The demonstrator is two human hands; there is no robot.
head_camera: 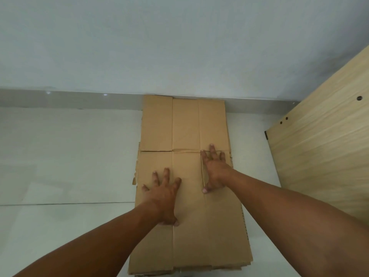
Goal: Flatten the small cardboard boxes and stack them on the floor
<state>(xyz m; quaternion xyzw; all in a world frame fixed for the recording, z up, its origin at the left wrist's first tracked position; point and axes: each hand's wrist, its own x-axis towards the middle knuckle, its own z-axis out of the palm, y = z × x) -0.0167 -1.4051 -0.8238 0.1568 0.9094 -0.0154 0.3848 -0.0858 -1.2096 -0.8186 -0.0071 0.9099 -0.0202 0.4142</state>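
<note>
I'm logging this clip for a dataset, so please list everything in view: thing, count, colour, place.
flattened cardboard stack: one stack, sheet count unclear, brown, on the floor in the middle, far end at the baseboard
floor: one, white tiles, under and around the stack
baseboard: one, grey, along the foot of the wall
wall: one, pale grey-white, at the back
wooden panel: one, light wood grain with three small dark holes, at the right
left hand: one, pressing flat on the top sheet, fingers spread
right hand: one, pressing flat on the top sheet beside a fold line
</note>
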